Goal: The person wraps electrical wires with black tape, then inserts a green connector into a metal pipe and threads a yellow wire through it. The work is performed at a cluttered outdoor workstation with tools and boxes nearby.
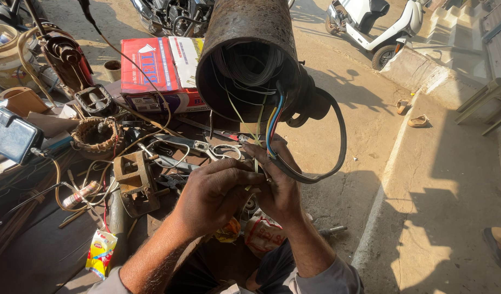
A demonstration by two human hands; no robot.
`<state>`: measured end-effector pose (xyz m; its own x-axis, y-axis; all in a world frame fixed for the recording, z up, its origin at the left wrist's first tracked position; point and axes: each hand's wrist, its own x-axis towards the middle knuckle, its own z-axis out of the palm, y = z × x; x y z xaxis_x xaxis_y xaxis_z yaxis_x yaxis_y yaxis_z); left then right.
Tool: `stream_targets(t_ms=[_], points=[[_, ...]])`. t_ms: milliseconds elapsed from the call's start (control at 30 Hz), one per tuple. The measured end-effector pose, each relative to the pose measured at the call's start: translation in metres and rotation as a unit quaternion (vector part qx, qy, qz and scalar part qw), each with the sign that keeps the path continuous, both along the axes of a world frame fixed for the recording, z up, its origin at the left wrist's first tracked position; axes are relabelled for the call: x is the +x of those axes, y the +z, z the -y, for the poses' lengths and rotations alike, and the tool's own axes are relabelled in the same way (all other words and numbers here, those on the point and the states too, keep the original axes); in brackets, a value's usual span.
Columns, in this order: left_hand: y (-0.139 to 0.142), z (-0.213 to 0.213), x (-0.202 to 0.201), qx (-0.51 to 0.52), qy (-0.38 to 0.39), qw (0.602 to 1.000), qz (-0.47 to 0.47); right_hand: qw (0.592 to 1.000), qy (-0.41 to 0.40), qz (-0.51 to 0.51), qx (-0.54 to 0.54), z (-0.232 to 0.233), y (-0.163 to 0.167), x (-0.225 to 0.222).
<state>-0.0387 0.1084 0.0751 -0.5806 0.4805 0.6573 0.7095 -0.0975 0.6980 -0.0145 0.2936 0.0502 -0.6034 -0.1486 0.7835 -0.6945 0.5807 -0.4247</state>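
A rusty motor cylinder (245, 27) tilts toward me, its open end showing wire windings (250, 65). Blue, red and yellow leads (272, 128) come out of it and join a black cable (337, 136) that loops round on the right. My left hand (215, 193) and my right hand (277, 188) meet just below the opening, fingers closed on the thin wire ends between them. A pale green wire (240, 117) runs from the windings down to my fingers.
A red and white carton (158, 71) lies behind the cylinder. Pliers (199, 147), a metal motor part (133, 179), a wound coil (95, 133), loose wires and a yellow sachet (101, 251) litter the dark floor at left. A white scooter (378, 24) and sandals (413, 114) stand on the concrete at right.
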Motion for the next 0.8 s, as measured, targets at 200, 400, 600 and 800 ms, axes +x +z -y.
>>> stream_targets(t_ms=[200,400,600,800], points=[[0.003,-0.004,-0.019,0.064,0.027,0.997,0.036,0.997,-0.002,0.028,-0.074,0.011,-0.014,-0.001],[0.001,-0.023,-0.031,0.177,-0.004,0.934,0.309,0.907,0.086,0.162,-0.379,0.007,-0.025,-0.015],[0.007,-0.032,-0.034,0.143,-0.012,0.968,0.207,0.807,0.211,0.281,-0.475,-0.002,-0.021,-0.023],[0.033,-0.02,-0.04,-0.109,0.074,0.991,-0.035,0.77,0.323,0.263,-0.484,-0.02,-0.02,-0.035]])
